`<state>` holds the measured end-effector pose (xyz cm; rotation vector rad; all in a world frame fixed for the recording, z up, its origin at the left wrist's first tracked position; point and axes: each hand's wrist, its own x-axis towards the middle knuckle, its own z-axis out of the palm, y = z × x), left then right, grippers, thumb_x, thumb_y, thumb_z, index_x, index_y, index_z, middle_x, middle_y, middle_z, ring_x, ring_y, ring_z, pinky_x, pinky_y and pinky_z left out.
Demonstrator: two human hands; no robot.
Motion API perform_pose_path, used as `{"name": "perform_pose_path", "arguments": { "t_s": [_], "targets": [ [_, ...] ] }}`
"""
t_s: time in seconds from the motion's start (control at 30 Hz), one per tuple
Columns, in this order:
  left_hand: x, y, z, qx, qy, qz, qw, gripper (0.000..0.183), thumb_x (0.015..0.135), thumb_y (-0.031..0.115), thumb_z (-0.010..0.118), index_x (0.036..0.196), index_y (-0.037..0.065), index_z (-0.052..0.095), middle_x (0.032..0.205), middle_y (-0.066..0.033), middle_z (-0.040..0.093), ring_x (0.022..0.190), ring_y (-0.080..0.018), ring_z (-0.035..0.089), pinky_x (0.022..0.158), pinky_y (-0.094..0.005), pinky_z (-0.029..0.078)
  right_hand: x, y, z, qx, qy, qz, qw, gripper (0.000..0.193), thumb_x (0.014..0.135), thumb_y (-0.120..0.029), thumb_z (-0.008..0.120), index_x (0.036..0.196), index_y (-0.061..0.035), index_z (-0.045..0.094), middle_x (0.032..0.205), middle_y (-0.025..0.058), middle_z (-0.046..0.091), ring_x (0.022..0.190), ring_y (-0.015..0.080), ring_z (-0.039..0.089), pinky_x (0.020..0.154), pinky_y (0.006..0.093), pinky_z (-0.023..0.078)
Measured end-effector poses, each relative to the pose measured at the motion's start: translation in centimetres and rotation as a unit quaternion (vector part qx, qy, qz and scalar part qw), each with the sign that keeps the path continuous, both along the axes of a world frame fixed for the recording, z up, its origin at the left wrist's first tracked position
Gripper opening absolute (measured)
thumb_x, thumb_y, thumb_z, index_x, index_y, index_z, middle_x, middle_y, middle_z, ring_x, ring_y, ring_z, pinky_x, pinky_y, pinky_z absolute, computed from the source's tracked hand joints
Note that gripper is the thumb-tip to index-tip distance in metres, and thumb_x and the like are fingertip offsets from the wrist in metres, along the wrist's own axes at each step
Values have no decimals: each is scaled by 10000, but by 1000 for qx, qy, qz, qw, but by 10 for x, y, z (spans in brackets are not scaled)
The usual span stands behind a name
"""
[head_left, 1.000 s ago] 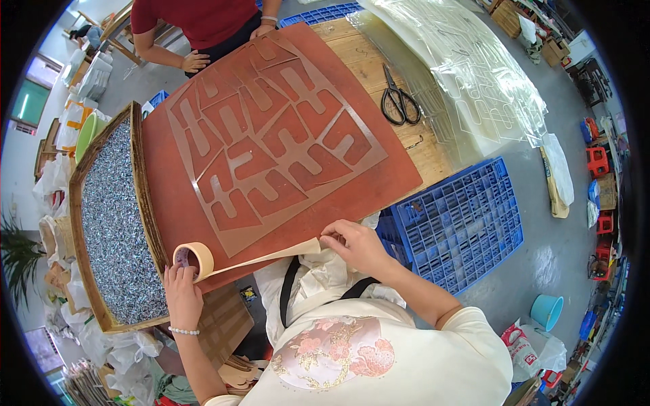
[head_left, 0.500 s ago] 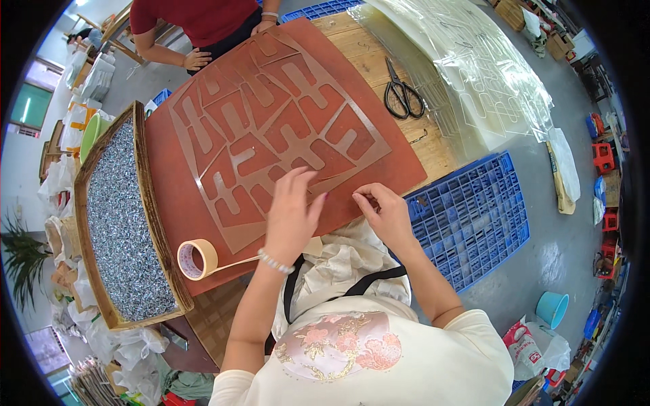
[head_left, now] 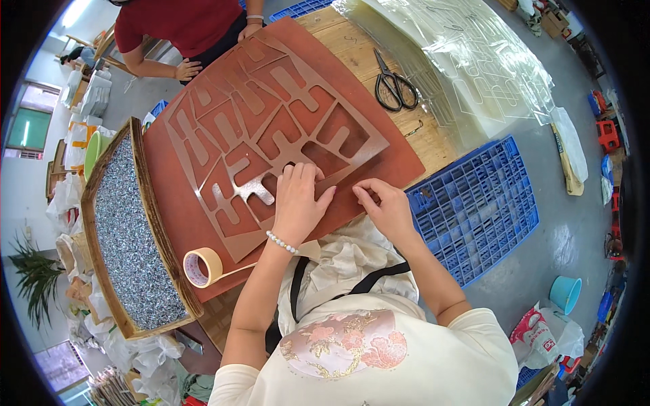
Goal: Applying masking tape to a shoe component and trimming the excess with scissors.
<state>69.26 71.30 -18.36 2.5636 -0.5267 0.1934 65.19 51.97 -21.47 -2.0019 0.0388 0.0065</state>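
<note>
A thin see-through sheet with cut-out shapes [head_left: 274,145] lies over a reddish-brown board [head_left: 399,145]. Its near part is raised off the board, with dark shadow showing through the openings. My left hand [head_left: 298,199] is curled over a bar of this sheet, thumb to the right, gripping it. By the board's near right edge, my right hand [head_left: 386,206] has thumb and forefinger pinched together; what lies between them, if anything, cannot be made out. A roll of cream tape [head_left: 203,267] stands at the board's near left corner, a strip trailing toward my lap.
A wooden tray [head_left: 91,237] of bluish glittery bits sits left. Black scissors [head_left: 396,88] lie on the wooden table [head_left: 345,40], beside stacked clear plastic sheets [head_left: 474,74]. A blue plastic pallet [head_left: 474,210] is at right. Another person's hand [head_left: 187,69] rests near the far left edge.
My left hand has come down onto the cut-out sheet and closed on it. The sheet's near part has risen from the board. My right hand stays pinched in nearly the same place.
</note>
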Motion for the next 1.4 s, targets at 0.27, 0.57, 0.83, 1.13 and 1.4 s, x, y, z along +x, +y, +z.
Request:
{"name": "perform_pose_path", "arguments": {
  "t_s": [0.27, 0.57, 0.83, 1.13, 1.4],
  "targets": [
    [11, 13, 35, -74, -119, 8, 990, 119, 913, 95, 663, 993, 8, 646, 881, -74, 658, 777, -220, 617, 695, -329, 483, 32, 26, 34, 71, -88, 23, 993, 342, 902, -171, 708, 1218, -59, 641, 897, 100, 676, 695, 216, 648, 664, 331, 531],
    [15, 40, 67, -555, 185, 141, 799, 203, 1015, 187, 594, 1089, 19, 682, 959, -41, 707, 807, -74, 634, 717, -226, 519, 61, 76, 84, 111, -187, 60, 974, 247, 897, -195, 724, 1084, -43, 673, 914, 78, 645, 701, 188, 650, 631, 315, 523],
    [9, 51, 65, -636, 194, 101, 740, 200, 1013, 182, 595, 1085, 18, 682, 969, -55, 710, 835, -106, 662, 726, -260, 548, 65, 98, 88, 207, -150, 89, 963, 161, 915, -147, 697, 970, 2, 673, 895, 82, 649, 689, 158, 663, 611, 289, 511],
    [9, 48, 69, -627, 166, 118, 752, 227, 1005, 210, 614, 1082, 8, 682, 891, -47, 707, 713, -81, 626, 637, -240, 513, 73, 86, 98, 337, -51, 95, 935, 157, 970, -159, 655, 971, -6, 685, 804, 13, 688, 737, 59, 601, 658, 240, 490],
    [8, 50, 71, -626, 191, 107, 748, 227, 1011, 211, 599, 1081, 10, 680, 936, -45, 709, 768, -98, 647, 696, -260, 538, 77, 84, 98, 338, -50, 94, 935, 183, 978, -185, 648, 966, -7, 687, 797, -3, 671, 732, 45, 577, 670, 226, 476]
  ]
}}
